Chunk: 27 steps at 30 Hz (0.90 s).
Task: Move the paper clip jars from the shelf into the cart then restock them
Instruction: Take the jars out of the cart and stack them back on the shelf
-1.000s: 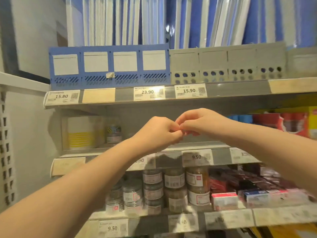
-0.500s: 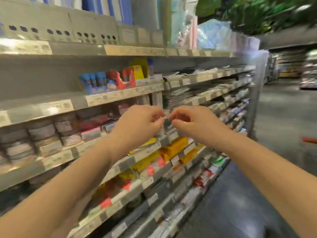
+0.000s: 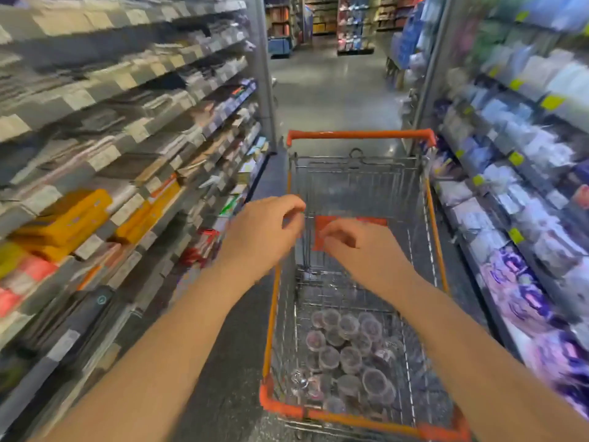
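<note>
Two bare forearms (image 3: pixel 178 346) reach forward, side by side. The left hand (image 3: pixel 264 237) and right hand (image 3: pixel 363 247) hover close together but apart, backs up, fingers (image 3: pixel 338 232) curled inward; blur hides whether either pinches anything.

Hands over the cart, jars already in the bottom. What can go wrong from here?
1. The jars lie loose in a heap in the cart. Dropping more in from hand height may crack or scatter them.
2. With the heavy blur, I cannot tell whether the left hand or right hand holds anything. A small piece let go here could fall through the wire floor.
</note>
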Tool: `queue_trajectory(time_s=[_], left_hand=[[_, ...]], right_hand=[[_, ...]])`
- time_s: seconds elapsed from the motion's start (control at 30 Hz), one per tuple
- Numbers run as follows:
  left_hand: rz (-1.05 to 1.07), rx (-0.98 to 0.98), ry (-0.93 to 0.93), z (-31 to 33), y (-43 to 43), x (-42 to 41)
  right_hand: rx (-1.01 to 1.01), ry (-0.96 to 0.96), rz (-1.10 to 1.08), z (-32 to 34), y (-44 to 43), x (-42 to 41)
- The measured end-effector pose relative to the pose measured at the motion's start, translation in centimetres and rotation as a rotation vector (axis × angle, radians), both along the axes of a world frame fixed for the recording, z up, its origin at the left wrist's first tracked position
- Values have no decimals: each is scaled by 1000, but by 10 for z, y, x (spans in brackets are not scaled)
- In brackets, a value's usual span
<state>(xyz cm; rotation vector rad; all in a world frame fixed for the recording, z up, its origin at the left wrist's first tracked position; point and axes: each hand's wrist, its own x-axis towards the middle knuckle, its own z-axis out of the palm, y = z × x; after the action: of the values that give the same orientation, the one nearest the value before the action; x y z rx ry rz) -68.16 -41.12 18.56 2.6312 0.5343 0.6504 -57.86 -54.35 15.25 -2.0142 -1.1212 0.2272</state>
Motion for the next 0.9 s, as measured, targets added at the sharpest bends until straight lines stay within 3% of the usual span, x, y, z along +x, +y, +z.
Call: queue_trajectory(time_s=[0.27,0.5,0.7,0.9], left_hand=[[-59,-167,140,-108,-26,94],[-79,-317,442,-226,-10,128],[-20,-359,616,-324,4,130],[133,-505,819,-402,-4,104]], right_hand=[[-206,280,-178,-95,-57,78],[-418,411,-298,-176,-44,111],[-553,616,-391,-267,-24,101],[-907,586,-317,-359,-1,83]])
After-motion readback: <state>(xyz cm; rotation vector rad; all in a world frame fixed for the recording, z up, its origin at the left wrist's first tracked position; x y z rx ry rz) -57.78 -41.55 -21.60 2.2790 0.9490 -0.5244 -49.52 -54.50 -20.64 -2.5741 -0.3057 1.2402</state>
